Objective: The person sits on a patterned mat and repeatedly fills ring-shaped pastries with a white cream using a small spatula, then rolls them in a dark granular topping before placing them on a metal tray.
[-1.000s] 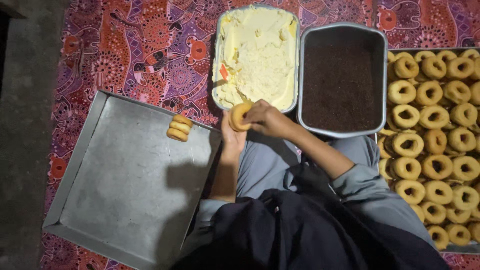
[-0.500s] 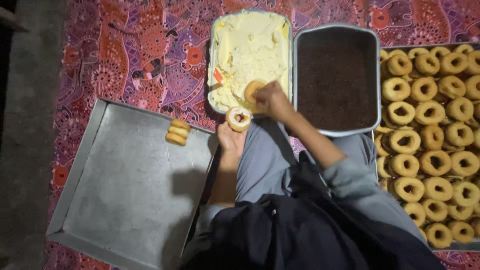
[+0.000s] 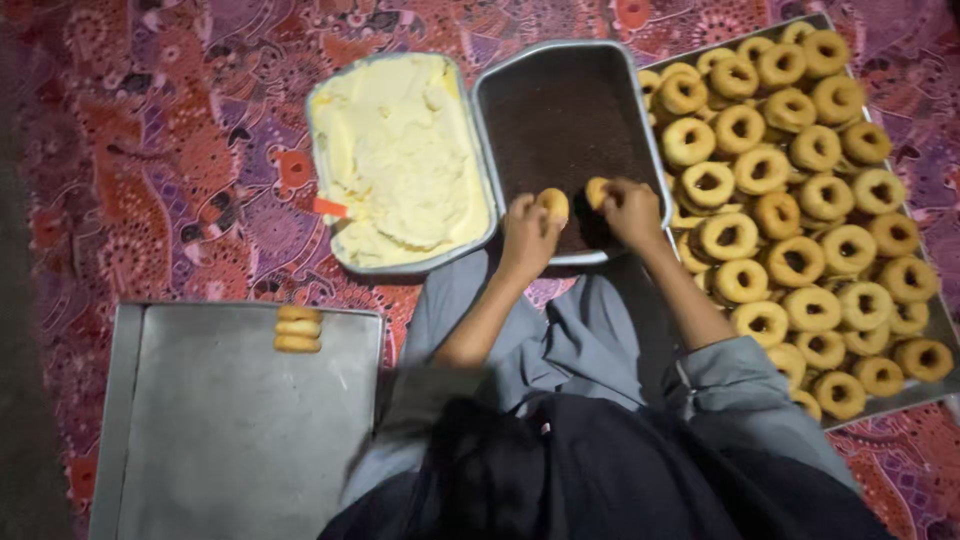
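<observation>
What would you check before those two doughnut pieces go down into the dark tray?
1. Left hand grips a doughnut piece: ok.
2. Right hand grips the other piece: ok.
3. Both hands over the tray of dark sprinkles: ok.
4. Cream spread on the pieces: cannot tell, faces hidden.
5. Room on the flat steel tray beside the three finished doughnuts: ok.
6. Plain doughnuts left on the right-side tray: ok.
</observation>
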